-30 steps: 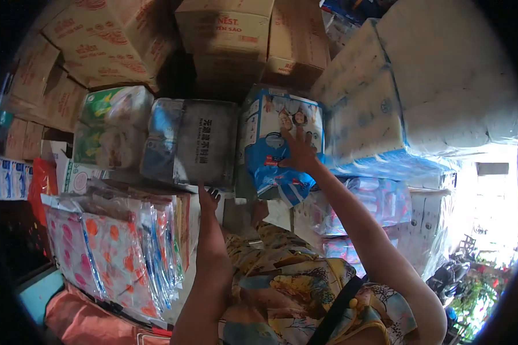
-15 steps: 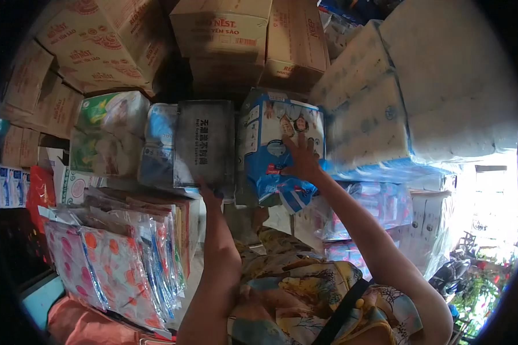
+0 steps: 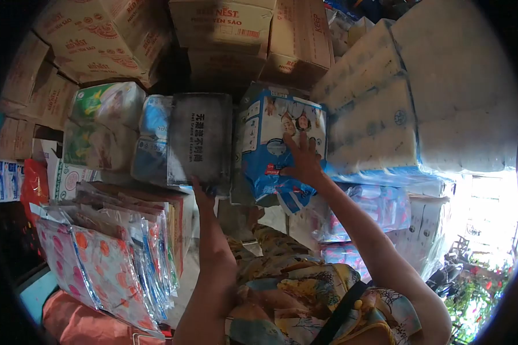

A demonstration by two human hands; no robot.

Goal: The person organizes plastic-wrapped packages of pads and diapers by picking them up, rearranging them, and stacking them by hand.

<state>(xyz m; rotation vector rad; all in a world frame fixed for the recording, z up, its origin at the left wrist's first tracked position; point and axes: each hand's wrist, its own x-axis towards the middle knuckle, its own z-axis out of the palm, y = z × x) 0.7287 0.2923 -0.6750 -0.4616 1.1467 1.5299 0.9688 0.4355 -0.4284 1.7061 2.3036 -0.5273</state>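
Note:
My right hand (image 3: 305, 160) is spread on the front of a blue and white plastic package (image 3: 258, 164) that shows pictures of people. At the lower edge of a grey wrapped pack (image 3: 198, 135) with dark printed characters is my left hand (image 3: 202, 192), its thumb against the pack and its other fingers mostly hidden beneath. The two packs stand side by side with a narrow gap between them. Left of the grey pack are blue-wrapped packs (image 3: 151, 158) and a green and clear package (image 3: 102, 129).
Brown cartons (image 3: 227, 26) are stacked behind. Large wrapped white packs (image 3: 362, 109) rise on the right, above pink and blue bundles (image 3: 362, 213). Flat patterned bags (image 3: 106, 264) stand at the lower left beside a red bag (image 3: 34, 184). A bright opening lies at the far right.
The view has shifted slightly. The grey pack now sits a little further left in view, with my left hand at its lower edge. My right hand remains spread on the blue package.

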